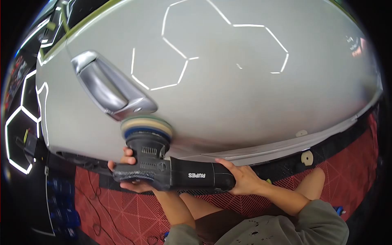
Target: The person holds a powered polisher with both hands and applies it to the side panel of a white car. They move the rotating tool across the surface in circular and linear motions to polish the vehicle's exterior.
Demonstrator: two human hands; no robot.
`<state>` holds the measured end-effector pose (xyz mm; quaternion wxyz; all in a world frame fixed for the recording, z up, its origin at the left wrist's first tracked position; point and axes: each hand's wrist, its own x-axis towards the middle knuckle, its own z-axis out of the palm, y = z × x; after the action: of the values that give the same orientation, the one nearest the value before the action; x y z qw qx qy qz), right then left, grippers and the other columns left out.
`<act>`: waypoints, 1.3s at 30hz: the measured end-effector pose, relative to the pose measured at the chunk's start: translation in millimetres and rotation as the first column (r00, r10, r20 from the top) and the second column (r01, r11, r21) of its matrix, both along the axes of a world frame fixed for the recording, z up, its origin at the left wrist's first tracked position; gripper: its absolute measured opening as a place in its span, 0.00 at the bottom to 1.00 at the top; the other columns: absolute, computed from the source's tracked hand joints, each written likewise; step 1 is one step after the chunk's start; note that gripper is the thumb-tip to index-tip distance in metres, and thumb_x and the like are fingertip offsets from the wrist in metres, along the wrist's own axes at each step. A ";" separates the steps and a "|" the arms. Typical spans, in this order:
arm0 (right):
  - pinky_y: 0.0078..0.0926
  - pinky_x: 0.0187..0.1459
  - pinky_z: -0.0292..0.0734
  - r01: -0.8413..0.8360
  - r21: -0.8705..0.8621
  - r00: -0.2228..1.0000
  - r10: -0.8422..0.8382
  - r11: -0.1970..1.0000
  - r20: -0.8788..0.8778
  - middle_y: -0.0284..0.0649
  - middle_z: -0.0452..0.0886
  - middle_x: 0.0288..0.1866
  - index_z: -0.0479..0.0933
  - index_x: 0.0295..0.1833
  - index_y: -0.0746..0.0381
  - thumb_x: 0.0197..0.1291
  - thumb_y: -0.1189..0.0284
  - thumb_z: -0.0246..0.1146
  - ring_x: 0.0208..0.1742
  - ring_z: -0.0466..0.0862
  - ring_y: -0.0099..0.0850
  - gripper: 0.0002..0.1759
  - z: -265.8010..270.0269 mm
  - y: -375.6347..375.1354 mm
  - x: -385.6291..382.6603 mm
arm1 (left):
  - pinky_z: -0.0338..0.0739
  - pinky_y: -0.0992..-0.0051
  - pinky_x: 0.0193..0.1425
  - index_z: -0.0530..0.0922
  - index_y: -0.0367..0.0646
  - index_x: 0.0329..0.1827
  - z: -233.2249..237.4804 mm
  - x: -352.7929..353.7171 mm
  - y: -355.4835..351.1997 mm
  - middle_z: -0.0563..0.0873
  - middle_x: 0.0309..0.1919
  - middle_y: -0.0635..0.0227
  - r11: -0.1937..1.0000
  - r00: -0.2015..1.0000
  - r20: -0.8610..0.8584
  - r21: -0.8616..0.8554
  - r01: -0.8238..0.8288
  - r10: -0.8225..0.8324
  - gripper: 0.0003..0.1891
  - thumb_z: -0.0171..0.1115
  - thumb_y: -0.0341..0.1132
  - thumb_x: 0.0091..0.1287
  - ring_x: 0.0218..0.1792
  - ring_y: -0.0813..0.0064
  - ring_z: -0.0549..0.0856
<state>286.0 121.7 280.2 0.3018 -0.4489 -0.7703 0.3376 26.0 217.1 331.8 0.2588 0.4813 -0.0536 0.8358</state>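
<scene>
Both my hands are on a black polisher (192, 173) marked RUPES, held sideways. My left hand (136, 187) wraps around its head end, with fingertips showing above and below; the rest is hidden behind the machine. My right hand (246, 180) grips the end of its long body. The round pad (147, 123), layered cream and blue, faces the silver-grey car door (228, 94) and seems to rest against it. Just above the pad is the silver door handle (108, 85).
Yellow-green masking tape (90, 18) lines the door's upper edge. The sill (265, 153) runs below the panel. A beige disc (307, 158) lies low at right. Cables (96, 204) trail over red floor tiles (126, 208). Blue bottles (63, 204) stand at the left.
</scene>
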 end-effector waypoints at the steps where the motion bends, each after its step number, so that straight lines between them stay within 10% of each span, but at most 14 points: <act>1: 0.44 0.37 0.82 0.005 0.009 1.000 -0.005 1.000 -0.009 0.46 0.87 0.36 0.52 0.79 0.49 0.45 0.71 0.74 0.35 0.87 0.50 0.56 -0.7 -4.2 11.9 | 0.71 0.49 0.69 0.57 0.48 0.77 0.3 11.3 -2.3 0.82 0.46 0.56 1.000 1.000 -0.019 -0.004 -0.009 0.009 0.32 0.43 0.57 0.78 0.61 0.54 0.73; 15: 0.38 0.52 0.83 0.217 0.121 0.957 -0.187 0.969 -0.223 0.46 0.85 0.53 0.54 0.78 0.53 0.43 0.67 0.77 0.46 0.88 0.47 0.56 -34.6 -78.1 223.2 | 0.59 0.58 0.73 0.52 0.44 0.72 20.0 269.7 -56.1 0.85 0.30 0.63 0.947 0.907 -0.287 0.002 -0.320 0.307 0.36 0.32 0.65 0.76 0.42 0.67 0.82; 19: 0.37 0.62 0.77 0.233 0.007 0.933 -0.221 0.973 -0.285 0.45 0.82 0.59 0.56 0.77 0.55 0.41 0.68 0.79 0.57 0.85 0.42 0.57 -51.9 -90.8 285.6 | 0.61 0.59 0.70 0.56 0.48 0.70 30.1 330.0 -54.6 0.90 0.39 0.57 0.957 0.845 -0.473 0.256 -0.137 0.248 0.28 0.45 0.56 0.78 0.44 0.59 0.88; 23: 0.35 0.67 0.69 0.264 0.138 0.840 -0.157 0.955 -0.520 0.42 0.75 0.65 0.57 0.75 0.62 0.36 0.71 0.82 0.67 0.74 0.32 0.59 -78.2 -99.7 320.4 | 0.61 0.58 0.71 0.61 0.50 0.66 47.8 388.5 -67.7 0.90 0.41 0.55 0.960 0.758 -0.624 0.278 -0.013 0.191 0.26 0.50 0.56 0.76 0.49 0.56 0.88; 26: 0.43 0.80 0.46 0.304 -0.079 0.889 -0.312 0.950 -0.336 0.47 0.47 0.84 0.47 0.83 0.53 0.49 0.60 0.76 0.84 0.45 0.47 0.60 -135.8 -117.5 362.0 | 0.63 0.59 0.70 0.65 0.47 0.64 49.6 431.1 -73.1 0.90 0.44 0.51 0.951 0.735 -0.658 0.304 0.061 0.163 0.24 0.55 0.52 0.75 0.52 0.53 0.88; 30: 0.33 0.64 0.71 0.367 -0.013 0.708 -0.289 0.930 -0.644 0.42 0.75 0.64 0.58 0.74 0.63 0.35 0.72 0.83 0.64 0.75 0.30 0.58 -135.4 -107.5 377.9 | 0.64 0.60 0.70 0.69 0.44 0.62 55.1 479.0 -79.4 0.90 0.45 0.50 0.940 0.698 -0.701 0.318 0.123 0.146 0.22 0.59 0.46 0.72 0.53 0.51 0.87; 39: 0.32 0.58 0.76 0.460 -0.375 0.654 -0.593 0.805 -0.470 0.41 0.80 0.54 0.66 0.66 0.66 0.36 0.74 0.80 0.54 0.80 0.32 0.47 -128.4 -143.3 386.1 | 0.60 0.60 0.72 0.75 0.37 0.65 110.7 501.9 -80.6 0.88 0.51 0.53 0.961 0.680 -0.733 0.196 0.196 0.011 0.27 0.65 0.38 0.63 0.58 0.57 0.84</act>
<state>672.1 -21.7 151.8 0.5489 -0.5634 -0.4371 0.4362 527.8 136.4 442.5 0.2360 0.7992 -0.0794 0.5470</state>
